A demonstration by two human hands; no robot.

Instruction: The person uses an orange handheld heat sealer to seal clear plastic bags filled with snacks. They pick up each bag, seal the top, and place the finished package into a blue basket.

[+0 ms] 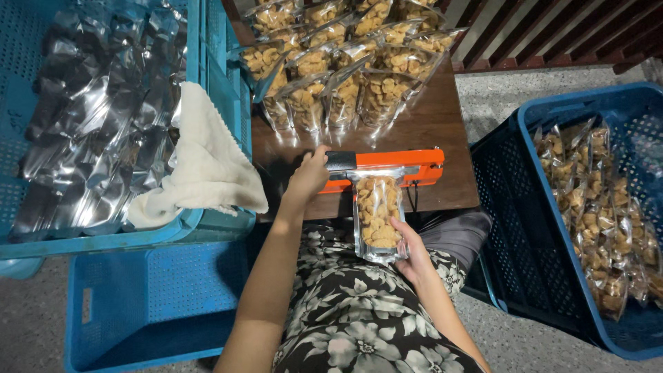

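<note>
An orange heat sealer lies along the near edge of a dark wooden table. My left hand presses down on its handle at the left end. My right hand holds the bottom of a clear pouch of golden snacks, whose top edge sits in the sealer's jaw. The pouch hangs toward my lap over a floral garment.
Several filled pouches stand in rows at the back of the table. A blue crate at left holds empty silver pouches and a white cloth. A dark blue crate at right holds sealed pouches. Another blue crate sits on the floor.
</note>
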